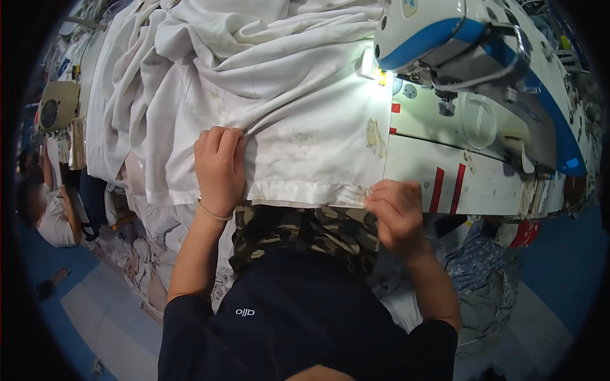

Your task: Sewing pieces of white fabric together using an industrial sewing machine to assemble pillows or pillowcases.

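Observation:
A large white cloth (286,149) spreads over the sewing table, heaped in folds at the far side and flatter near me. Along its near edge runs a hem, puckered close to the right corner. My left hand (219,168) is closed on the cloth left of the middle, fingers bent where a fold starts. At the near right corner of the hem, my right hand (397,213) pinches the cloth between thumb and fingers. Beyond the cloth's right edge stands a white and blue sewing machine (438,38), its lamp shining on the needle area. Neither hand touches the machine.
Red tape strips (437,190) mark the white tabletop (489,184) right of the cloth. Piled fabric (483,279) lies below the table at right, with more (143,267) at left. Another person (57,219) sits at the far left beside a beige machine (58,106).

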The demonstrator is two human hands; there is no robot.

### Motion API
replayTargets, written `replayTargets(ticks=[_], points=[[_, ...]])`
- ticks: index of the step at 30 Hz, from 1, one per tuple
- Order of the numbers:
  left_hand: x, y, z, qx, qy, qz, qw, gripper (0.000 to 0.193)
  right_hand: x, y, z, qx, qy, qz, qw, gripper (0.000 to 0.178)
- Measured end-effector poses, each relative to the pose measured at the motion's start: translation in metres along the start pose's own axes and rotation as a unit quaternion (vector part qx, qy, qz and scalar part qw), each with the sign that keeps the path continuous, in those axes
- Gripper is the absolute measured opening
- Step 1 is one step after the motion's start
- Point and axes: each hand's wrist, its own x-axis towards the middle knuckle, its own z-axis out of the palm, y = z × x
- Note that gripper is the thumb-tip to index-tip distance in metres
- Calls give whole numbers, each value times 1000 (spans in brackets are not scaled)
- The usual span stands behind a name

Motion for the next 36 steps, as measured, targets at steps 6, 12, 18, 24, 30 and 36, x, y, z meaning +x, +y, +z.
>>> replayTargets(ticks=[6,12,18,24,30,36], points=[[36,-4,13,-48,-11,7,999,14,11,9,-1,-1,-9,23,1000,17],[73,-17,30,-51,-12,34,998,15,36,27,-3,-33,-24,7,999,17],[101,-36,48,-39,17,75,996,19,62,46,-4,-53,-13,-17,998,19],[135,-53,66,-32,48,106,993,22,86,67,-6,-63,-20,-29,997,17],[170,-76,82,-71,62,137,986,25,105,82,-3,-51,-3,-27,998,14],[176,-77,81,-111,49,121,985,24,104,83,1,-42,12,2,999,15]])
